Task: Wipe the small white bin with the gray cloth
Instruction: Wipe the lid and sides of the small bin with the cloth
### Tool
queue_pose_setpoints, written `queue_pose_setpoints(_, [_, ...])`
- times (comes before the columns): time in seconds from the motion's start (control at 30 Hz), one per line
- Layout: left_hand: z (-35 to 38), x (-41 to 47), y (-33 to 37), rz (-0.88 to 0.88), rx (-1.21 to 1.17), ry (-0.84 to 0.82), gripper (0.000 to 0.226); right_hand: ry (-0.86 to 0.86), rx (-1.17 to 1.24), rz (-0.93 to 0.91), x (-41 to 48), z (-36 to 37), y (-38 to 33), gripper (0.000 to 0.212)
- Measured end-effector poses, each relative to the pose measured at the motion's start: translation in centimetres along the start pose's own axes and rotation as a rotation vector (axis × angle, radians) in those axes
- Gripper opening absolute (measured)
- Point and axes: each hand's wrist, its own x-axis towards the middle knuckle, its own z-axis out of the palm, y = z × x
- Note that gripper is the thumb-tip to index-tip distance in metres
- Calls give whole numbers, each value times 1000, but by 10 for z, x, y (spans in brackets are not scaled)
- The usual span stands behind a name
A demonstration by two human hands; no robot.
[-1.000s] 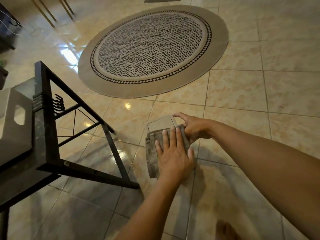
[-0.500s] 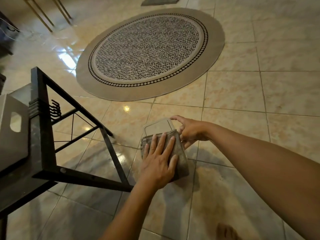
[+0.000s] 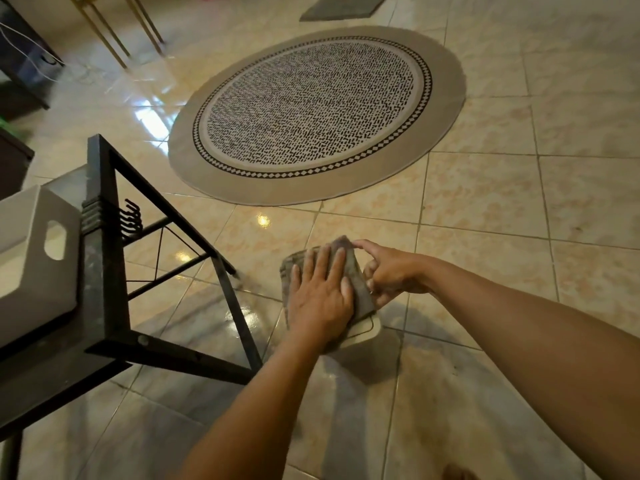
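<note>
The small white bin [image 3: 365,330] hangs low over the tiled floor, and only its near rounded corner shows. The gray cloth [image 3: 360,289] covers the rest of its upper face. My left hand [image 3: 318,296] lies flat on the cloth with fingers spread, pressing it against the bin. My right hand [image 3: 391,271] grips the bin's right side, with the thumb up by the cloth's far edge.
A black metal-frame table [image 3: 104,271] stands at the left, with a larger white handled bin [image 3: 34,258] on it. A round patterned rug [image 3: 311,112] lies beyond the hands. A gray mat [image 3: 343,6] and gold chair legs [image 3: 114,29] are farther off.
My left hand has slid the cloth away from me along the bin. The bin's far end is now covered and its near corner is bared. My right hand keeps its hold.
</note>
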Motion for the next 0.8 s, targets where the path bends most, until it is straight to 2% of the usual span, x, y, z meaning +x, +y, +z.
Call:
queue_pose_setpoints(0.07, [-6, 8, -5, -146, -29, -9, 64, 13, -13, 7, 0, 1, 0, 98])
queue_pose_setpoints(0.1, [-3, 4, 2, -115, -21, -17, 66, 17, -22, 8, -1, 1, 1, 98])
queue_pose_setpoints(0.17, [4, -10, 19, 57, 15, -40, 66, 12, -25, 9, -4, 0, 1, 100])
queue_pose_setpoints(0.23, [4, -9, 16, 95, 24, -27, 65, 14, -18, 11, -3, 1, 0, 99])
queue_pose_setpoints(0.33, [-5, 7, 7, -127, -31, -15, 81, 10, -54, 5, 0, 6, -4, 100])
queue_pose_setpoints(0.5, [3, -12, 19, 102, 31, -26, 66, 15, -23, 15, 2, 3, 3, 103])
queue_pose_setpoints(0.63, [-3, 8, -20, -54, -28, -19, 63, 20, -57, -11, 3, 9, 0, 98])
queue_pose_setpoints(0.8, [9, -48, -10, -109, -50, 14, 61, 26, -63, 7, 3, 8, -1, 93])
